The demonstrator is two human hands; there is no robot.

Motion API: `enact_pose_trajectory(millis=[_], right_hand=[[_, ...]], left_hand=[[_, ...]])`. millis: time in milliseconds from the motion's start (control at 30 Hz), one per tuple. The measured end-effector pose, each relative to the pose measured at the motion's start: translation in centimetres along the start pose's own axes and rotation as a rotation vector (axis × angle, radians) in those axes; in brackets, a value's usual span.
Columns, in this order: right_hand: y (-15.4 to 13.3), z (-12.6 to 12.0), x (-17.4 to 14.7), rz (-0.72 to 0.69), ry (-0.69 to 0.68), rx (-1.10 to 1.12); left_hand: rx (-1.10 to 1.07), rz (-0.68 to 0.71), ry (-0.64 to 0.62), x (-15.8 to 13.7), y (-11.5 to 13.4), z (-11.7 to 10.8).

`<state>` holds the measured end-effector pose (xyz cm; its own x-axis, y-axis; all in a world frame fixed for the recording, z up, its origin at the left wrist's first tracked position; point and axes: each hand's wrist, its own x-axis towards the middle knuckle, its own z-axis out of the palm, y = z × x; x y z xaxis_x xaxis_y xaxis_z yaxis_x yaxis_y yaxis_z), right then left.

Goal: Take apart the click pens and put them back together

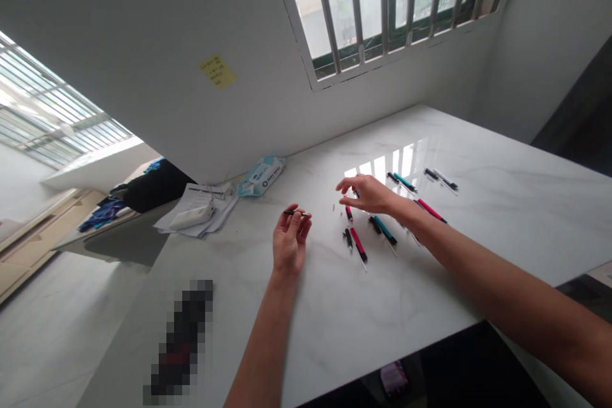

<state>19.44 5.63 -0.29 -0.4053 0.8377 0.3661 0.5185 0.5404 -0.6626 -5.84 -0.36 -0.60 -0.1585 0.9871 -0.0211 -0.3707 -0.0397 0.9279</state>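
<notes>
My left hand is closed, pinching a small black pen piece with a pale tip between thumb and fingers. To its right, my right hand reaches over the table with thumb and fingers apart, holding nothing that I can see. Partly under that hand lies a red pen barrel. Nearer to me are another red pen barrel with a black piece and a thin refill beside it. A teal pen barrel lies right of these. A tiny spring-like piece sits between my hands.
Further back lie a teal pen set, a black-and-white set and a red barrel behind my right forearm. A wipes pack and papers rest along the wall. A blurred dark object is at lower left.
</notes>
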Motion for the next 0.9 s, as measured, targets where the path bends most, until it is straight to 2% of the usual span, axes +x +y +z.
enact_pose_trajectory(millis=[133, 500, 633, 733, 900], right_hand=[[1.3, -1.2, -0.3, 0.010, -0.111, -0.093], [1.2, -0.5, -0.8, 0.012, -0.240, -0.209], [1.5, -0.3, -0.6, -0.008, -0.216, -0.217], [1.1, -0.2, -0.4, -0.039, -0.142, -0.223], [-2.2, 0.7, -0.5, -0.255, -0.053, -0.151]], left_hand=[[0.073, -0.022, -0.029, 0.0, 0.2, 0.0], [0.083, -0.068, 0.001, -0.1, 0.0, 0.4], [0.091, -0.077, 0.006, -0.1, -0.1, 0.5], [0.128, -0.078, 0.009, -0.2, -0.2, 0.6], [0.183, -0.098, -0.008, -0.4, -0.3, 0.6]])
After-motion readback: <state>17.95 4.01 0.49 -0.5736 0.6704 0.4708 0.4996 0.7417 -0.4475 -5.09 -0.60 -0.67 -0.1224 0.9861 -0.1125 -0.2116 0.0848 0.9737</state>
